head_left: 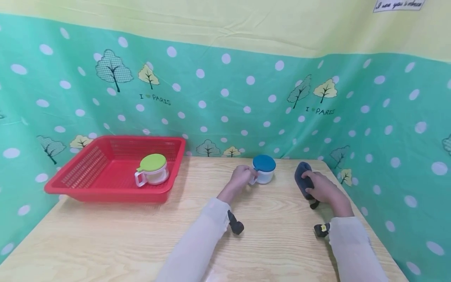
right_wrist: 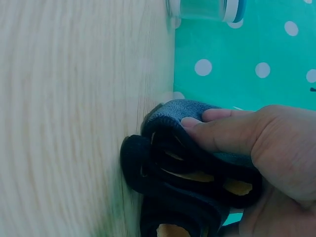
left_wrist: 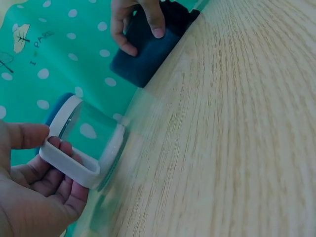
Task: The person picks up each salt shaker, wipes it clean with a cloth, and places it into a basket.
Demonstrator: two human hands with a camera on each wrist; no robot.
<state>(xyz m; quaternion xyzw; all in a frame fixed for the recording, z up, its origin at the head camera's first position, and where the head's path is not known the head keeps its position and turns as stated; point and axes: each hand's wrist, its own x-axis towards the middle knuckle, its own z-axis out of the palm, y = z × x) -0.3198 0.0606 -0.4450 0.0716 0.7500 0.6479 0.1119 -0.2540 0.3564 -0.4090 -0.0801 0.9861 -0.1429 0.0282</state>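
My left hand (head_left: 241, 177) holds the white handle (left_wrist: 69, 163) of a clear jar with a blue lid (head_left: 264, 163). The jar stands upright at the back of the table, its fingers-side handle turned left. On the right, my right hand (head_left: 322, 187) pinches a folded dark blue cloth (head_left: 302, 178) between thumb and fingers. In the right wrist view the cloth (right_wrist: 173, 177) shows several layered folds and touches the tabletop. Part of the cloth is hidden behind the right hand.
A red plastic basket (head_left: 116, 196) stands at the left of the wooden table (head_left: 275, 243). Inside it sits a similar jar with a green lid (head_left: 153, 162) and a white handle. A green dotted curtain (head_left: 211, 117) hangs behind the table and along its right side.
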